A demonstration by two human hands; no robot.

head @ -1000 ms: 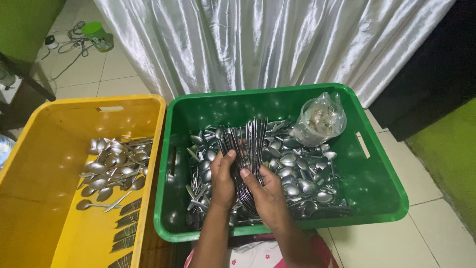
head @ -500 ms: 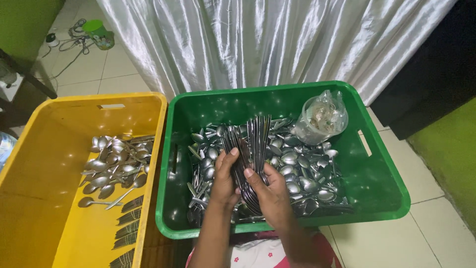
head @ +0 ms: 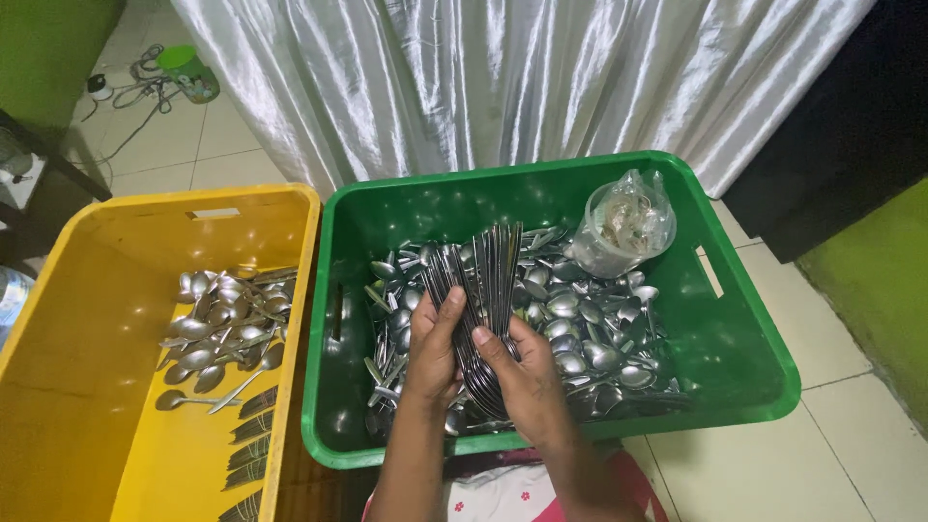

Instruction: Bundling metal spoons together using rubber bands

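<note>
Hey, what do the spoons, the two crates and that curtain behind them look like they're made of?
Spoons: polished metal, likely steel, with bright mirror glints. Green crate and yellow crate: glossy moulded plastic, with soft highlights and cut handle slots. Curtain: shiny satin-like fabric, silvery white, hanging in folds.

Both arms reach forward, side by side. The left hand (head: 434,350) and the right hand (head: 523,375) are close together — fingers curled shut, thumbs pointing up, backs facing the camera.

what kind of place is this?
Probably a catering or event back room: bulk spoons in a green crate, a yellow crate, a satin drape, tiled floor.
</note>
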